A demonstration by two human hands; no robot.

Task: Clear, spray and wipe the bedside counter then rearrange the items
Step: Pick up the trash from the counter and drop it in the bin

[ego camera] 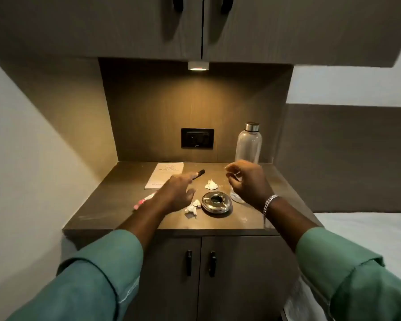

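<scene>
I see my left hand (176, 191) hovering over the tabletop (130, 205), just left of the steel ashtray (216, 202), fingers loosely spread and holding nothing. My right hand (248, 181) hangs right of the ashtray, fingers curled and pinching something small I cannot make out. Two crumpled tissues lie by the ashtray: one (192, 208) touching its left side, one (211, 184) just behind it. A book (166, 173), a dark pen (199, 174) and a clear bottle (248, 144) sit farther behind; a pink tube (142, 202) lies well to its left.
</scene>
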